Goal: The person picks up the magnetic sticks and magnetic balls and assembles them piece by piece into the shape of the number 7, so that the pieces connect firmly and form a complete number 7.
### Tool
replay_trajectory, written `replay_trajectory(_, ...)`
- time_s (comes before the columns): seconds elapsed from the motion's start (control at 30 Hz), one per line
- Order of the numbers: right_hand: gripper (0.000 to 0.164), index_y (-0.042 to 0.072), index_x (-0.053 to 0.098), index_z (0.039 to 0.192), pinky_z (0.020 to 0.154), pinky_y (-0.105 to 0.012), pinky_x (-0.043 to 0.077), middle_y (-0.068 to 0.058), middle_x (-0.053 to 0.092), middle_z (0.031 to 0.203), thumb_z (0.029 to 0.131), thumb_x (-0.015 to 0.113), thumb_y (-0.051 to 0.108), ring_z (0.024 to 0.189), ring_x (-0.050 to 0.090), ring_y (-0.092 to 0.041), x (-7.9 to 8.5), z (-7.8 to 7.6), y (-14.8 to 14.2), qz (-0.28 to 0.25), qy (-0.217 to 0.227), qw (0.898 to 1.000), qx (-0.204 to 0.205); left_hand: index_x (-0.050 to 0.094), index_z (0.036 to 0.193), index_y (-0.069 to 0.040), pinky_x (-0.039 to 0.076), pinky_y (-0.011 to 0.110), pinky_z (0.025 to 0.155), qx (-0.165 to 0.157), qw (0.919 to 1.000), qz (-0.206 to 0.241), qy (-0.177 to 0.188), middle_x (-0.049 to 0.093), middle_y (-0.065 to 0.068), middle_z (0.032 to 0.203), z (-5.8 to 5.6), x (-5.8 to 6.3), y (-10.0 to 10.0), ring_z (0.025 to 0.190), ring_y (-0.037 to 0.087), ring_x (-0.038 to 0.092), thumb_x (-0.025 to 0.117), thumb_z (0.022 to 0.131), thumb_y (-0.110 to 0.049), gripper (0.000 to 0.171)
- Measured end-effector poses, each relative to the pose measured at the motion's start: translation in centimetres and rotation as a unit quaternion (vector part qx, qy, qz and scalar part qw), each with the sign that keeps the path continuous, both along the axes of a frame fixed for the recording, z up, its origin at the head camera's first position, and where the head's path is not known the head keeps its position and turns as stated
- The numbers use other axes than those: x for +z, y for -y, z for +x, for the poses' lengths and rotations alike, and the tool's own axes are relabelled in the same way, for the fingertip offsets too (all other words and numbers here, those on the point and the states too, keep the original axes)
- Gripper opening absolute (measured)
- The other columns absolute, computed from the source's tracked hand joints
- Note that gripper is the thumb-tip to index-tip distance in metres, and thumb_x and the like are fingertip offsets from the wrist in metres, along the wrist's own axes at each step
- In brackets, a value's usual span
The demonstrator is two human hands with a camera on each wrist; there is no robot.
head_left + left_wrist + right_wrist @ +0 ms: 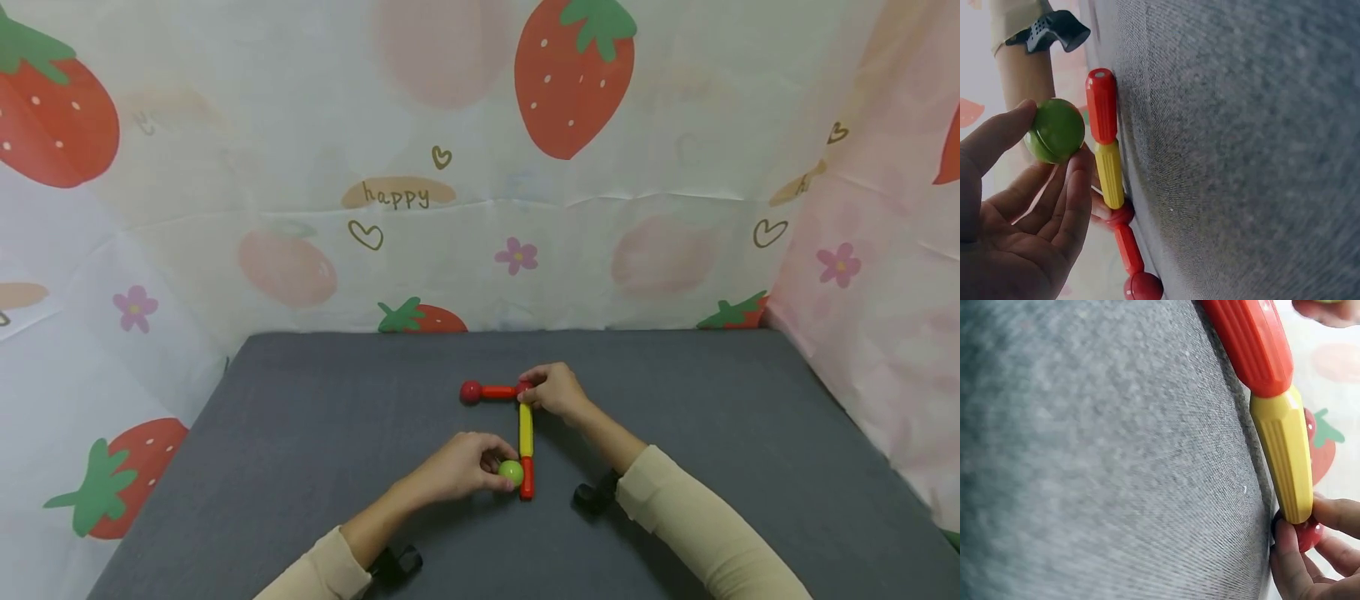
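Note:
My left hand [465, 467] pinches a green ball [1057, 131] between thumb and fingertips, close to the left side of a red rod [527, 478]. That rod lies end to end with a yellow rod [1283, 453] on the cloth. At the yellow rod's far end, my right hand [557, 390] holds a red ball [1309, 535] with thumb and fingers. From this ball a second red rod [498, 392] runs left to another red ball [1144, 286]. Together the rods and red balls form a corner shape.
A dark grey cloth [337, 400] covers the table. Behind and at the sides hang curtains [480, 275] printed with strawberries. Black wrist cameras [595, 496] sit under both forearms, near the cloth.

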State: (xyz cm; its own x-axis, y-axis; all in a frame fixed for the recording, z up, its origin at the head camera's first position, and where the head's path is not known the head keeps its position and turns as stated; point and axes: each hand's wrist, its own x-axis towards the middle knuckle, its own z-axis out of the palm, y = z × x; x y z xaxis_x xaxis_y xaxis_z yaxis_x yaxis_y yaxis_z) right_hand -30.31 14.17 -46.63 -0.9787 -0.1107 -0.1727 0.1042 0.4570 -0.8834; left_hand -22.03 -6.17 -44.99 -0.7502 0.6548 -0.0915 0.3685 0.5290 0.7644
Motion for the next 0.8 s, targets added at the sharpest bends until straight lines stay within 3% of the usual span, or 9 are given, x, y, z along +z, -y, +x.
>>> replay_trajectory(0.6,0.036,-0.004,0.065,0.121,0.073,-0.032,0.059,-0.022,0.065,0.117,0.085,0.071,-0.001,0.081,0.069,-0.018,0.3,-0.1,0.1,-0.039,0.026,0.999,-0.003,0.072,0.102,-0.009,0.048,0.018,0.068,-0.028,0.9992,-0.025,0.016,0.059,-0.001,0.090,1.4,-0.2,-0.4,0.075,0.004,0.056,0.083,0.077,-0.015,0.027)
replay_trajectory(0.8,0.036,-0.003,0.065,0.120,0.073,-0.032,0.059,-0.022,0.065,0.116,0.085,0.071,-0.001,0.082,0.069,-0.018,0.2,-0.1,0.1,-0.041,0.025,0.999,-0.003,0.072,0.103,-0.013,0.047,0.015,0.068,-0.050,0.9973,-0.054,0.002,0.057,-0.006,0.087,1.7,-0.4,-0.9,0.073,-0.002,0.052,0.082,0.079,-0.019,0.026)
